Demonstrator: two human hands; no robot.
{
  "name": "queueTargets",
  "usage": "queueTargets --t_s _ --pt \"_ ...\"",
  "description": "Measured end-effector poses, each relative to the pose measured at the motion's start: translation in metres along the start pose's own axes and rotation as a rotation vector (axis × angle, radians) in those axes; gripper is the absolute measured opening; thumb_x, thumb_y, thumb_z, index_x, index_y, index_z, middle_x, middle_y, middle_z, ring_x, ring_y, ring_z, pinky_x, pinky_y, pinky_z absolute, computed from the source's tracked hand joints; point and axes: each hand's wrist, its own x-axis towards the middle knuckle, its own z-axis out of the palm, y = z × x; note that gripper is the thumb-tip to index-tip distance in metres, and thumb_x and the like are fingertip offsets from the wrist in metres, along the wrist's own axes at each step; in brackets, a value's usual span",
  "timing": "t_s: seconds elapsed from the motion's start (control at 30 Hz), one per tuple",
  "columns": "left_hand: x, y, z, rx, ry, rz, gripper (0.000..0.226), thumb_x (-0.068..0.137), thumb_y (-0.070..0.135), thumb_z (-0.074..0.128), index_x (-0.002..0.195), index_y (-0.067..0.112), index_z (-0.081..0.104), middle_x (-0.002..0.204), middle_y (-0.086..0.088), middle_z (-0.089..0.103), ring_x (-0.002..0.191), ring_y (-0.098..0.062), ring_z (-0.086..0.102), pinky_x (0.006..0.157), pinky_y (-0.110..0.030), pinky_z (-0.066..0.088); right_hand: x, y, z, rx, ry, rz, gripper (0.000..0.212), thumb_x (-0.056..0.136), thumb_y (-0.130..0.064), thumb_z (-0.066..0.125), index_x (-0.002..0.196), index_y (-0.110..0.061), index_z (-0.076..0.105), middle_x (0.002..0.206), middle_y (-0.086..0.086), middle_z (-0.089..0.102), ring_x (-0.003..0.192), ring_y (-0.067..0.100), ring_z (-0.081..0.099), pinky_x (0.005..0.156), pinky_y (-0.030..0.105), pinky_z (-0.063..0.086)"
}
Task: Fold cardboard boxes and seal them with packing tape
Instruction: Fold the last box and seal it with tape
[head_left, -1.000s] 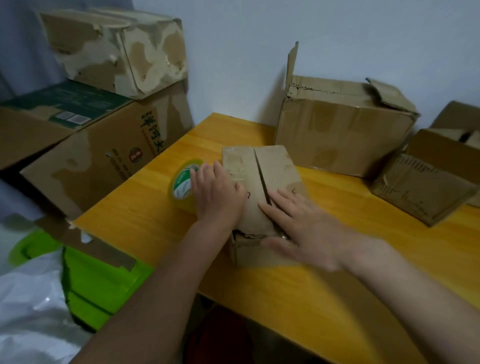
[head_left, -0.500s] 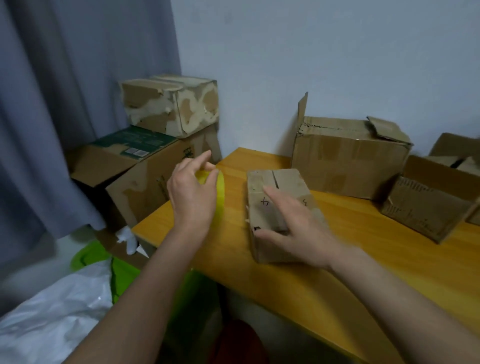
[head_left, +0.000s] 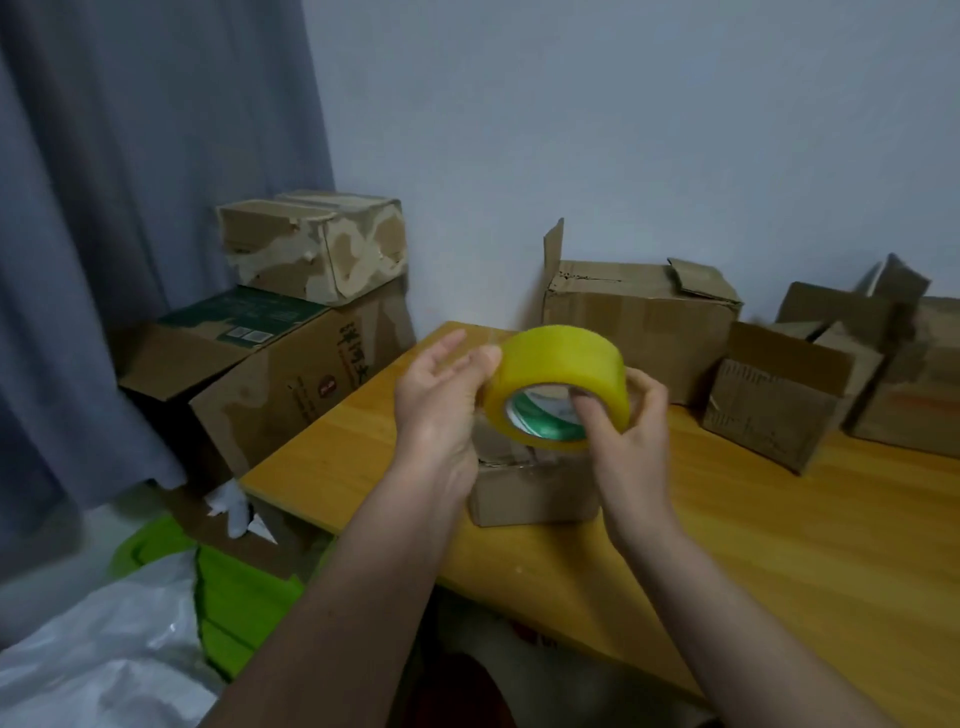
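So far, the small box (head_left: 530, 493) just below both hands had been folded but no seal was seen, while the tape roll (head_left: 558, 384) was gripped by the right hand (head_left: 631, 431) and steadied by the left hand's (head_left: 441, 410) thumb, fingers loosely spread.

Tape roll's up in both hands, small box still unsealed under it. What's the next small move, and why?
Probably peel the tape's free end with the left hand: the right hand grips the yellow tape roll through its core, held above the small cardboard box, and no strip is pulled out yet.
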Motion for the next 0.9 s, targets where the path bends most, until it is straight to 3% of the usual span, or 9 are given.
queueTargets --t_s 0.07,0.2,0.37,0.43,0.5,0.6,0.7,0.8,0.9 --pt "-0.004 -0.011 0.004 -0.073 -0.018 -0.117 0.040 0.086 -0.002 0.066 0.125 0.007 0.059 0.096 -0.006 0.071 0.066 -0.006 0.066 0.063 -0.018 0.054 0.007 0.005 -0.010 -0.015 0.022 0.069 0.039 0.087 -0.020 0.066 0.117 -0.027 0.041 0.098 -0.013 0.053 0.091 -0.001 0.056 0.072 0.017 0.047" --pt "-0.005 -0.031 0.005 -0.101 -0.032 -0.292 0.037 0.087 -0.005 0.064 0.123 0.001 0.059 0.092 -0.010 0.068 0.066 -0.010 0.065 0.073 -0.028 0.056 0.013 0.007 -0.030 -0.138 0.116 -0.057 0.050 0.081 0.011 0.060 0.120 -0.017 0.046 0.105 -0.006 0.053 0.097 0.003 0.053 0.081 0.020 0.047" --pt "-0.017 -0.045 0.007 -0.172 -0.038 -0.510 0.010 0.087 -0.010 0.060 0.091 -0.001 0.061 0.076 -0.013 0.067 0.067 -0.018 0.064 0.086 -0.041 0.055 0.028 0.010 -0.040 0.030 0.091 0.116 0.037 0.077 -0.016 0.059 0.113 -0.021 0.056 0.103 0.003 0.064 0.102 0.024 0.061 0.090 0.047 0.052" --pt "-0.016 -0.049 0.005 -0.179 0.004 -0.502 0.008 0.087 -0.006 0.063 0.087 0.001 0.061 0.073 -0.011 0.069 0.066 -0.016 0.066 0.087 -0.041 0.053 0.027 0.015 -0.043 -0.028 0.018 0.118 0.029 0.083 -0.005 0.056 0.105 -0.024 0.059 0.098 0.007 0.064 0.099 0.028 0.061 0.089 0.054 0.051" --pt "-0.016 -0.054 0.002 -0.171 0.031 -0.487 0.007 0.086 -0.004 0.065 0.090 0.002 0.063 0.068 -0.009 0.070 0.060 -0.013 0.066 0.078 -0.036 0.054 0.028 0.020 -0.044 -0.107 -0.003 0.056 0.036 0.085 0.008 0.053 0.099 -0.025 0.057 0.092 0.002 0.062 0.097 0.027 0.060 0.087 0.048 0.053" --pt "-0.018 -0.056 -0.007 -0.147 0.091 -0.429 0.018 0.085 -0.003 0.066 0.103 -0.002 0.064 0.080 -0.010 0.070 0.067 -0.013 0.065 0.080 -0.033 0.056 0.029 0.019 -0.049 -0.286 -0.026 -0.099 0.041 0.083 0.014 0.052 0.112 -0.014 0.055 0.094 -0.002 0.057 0.092 0.018 0.054 0.072 0.011 0.045" --pt "-0.016 -0.052 -0.022 -0.068 0.170 -0.341 0.017 0.084 0.000 0.066 0.102 0.001 0.065 0.087 -0.009 0.066 0.075 -0.012 0.062 0.091 -0.033 0.054 0.037 0.023 -0.070 -0.576 0.034 -0.198 0.057 0.079 0.015 0.049 0.127 -0.014 0.050 0.111 0.003 0.052 0.100 0.011 0.045 0.078 0.019 0.040" --pt "-0.012 -0.058 -0.033 -0.035 0.192 -0.321 0.020 0.087 0.001 0.065 0.107 -0.001 0.064 0.075 -0.005 0.062 0.068 -0.010 0.058 0.094 -0.033 0.053 0.043 0.031 -0.083 -0.571 0.079 -0.159 0.055 0.080 0.011 0.054 0.127 -0.019 0.052 0.115 0.001 0.050 0.108 0.014 0.046 0.088 0.037 0.045" --pt "-0.012 -0.069 -0.032 0.002 0.181 -0.311 0.023 0.087 0.006 0.068 0.109 0.001 0.063 0.065 -0.002 0.057 0.064 -0.010 0.057 0.088 -0.032 0.055 0.040 0.034 -0.082 -0.449 0.055 -0.146 0.044 0.083 0.010 0.052 0.112 -0.023 0.053 0.107 0.000 0.051 0.102 0.017 0.050 0.077 0.023 0.044"
